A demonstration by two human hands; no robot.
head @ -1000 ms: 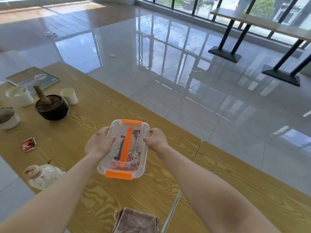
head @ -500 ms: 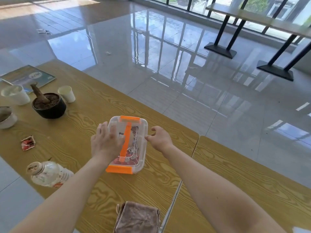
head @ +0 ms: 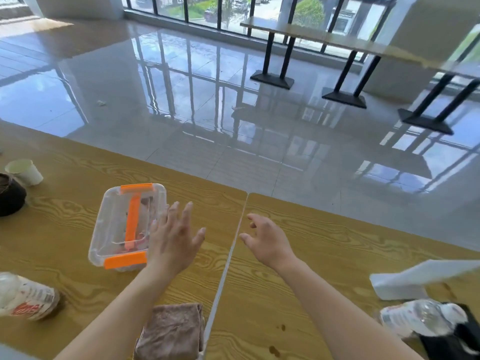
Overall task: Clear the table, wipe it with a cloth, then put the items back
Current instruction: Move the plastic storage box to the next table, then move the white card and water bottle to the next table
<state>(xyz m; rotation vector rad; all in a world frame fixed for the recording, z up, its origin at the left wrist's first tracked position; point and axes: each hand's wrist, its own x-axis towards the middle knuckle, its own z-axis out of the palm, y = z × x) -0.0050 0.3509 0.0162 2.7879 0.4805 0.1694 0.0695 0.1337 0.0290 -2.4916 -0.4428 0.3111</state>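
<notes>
Hovering over the table, both hands hold nothing

The left hand (head: pixel 174 237) has its fingers straight and fanned, overlapping the right edge of the clear plastic box (head: pixel 117 224); whether it touches the lid cannot be told. The box, with orange clips, sits flat on the wooden table (head: pixel 78 183), left of the seam. The right hand (head: pixel 267 242) hangs just past the seam, fingers loosely curled, empty. A folded brown cloth (head: pixel 171 331) lies at the near edge between the forearms. A paper cup (head: pixel 24 171) and a dark pot (head: pixel 10 196) stand at the far left.
</notes>
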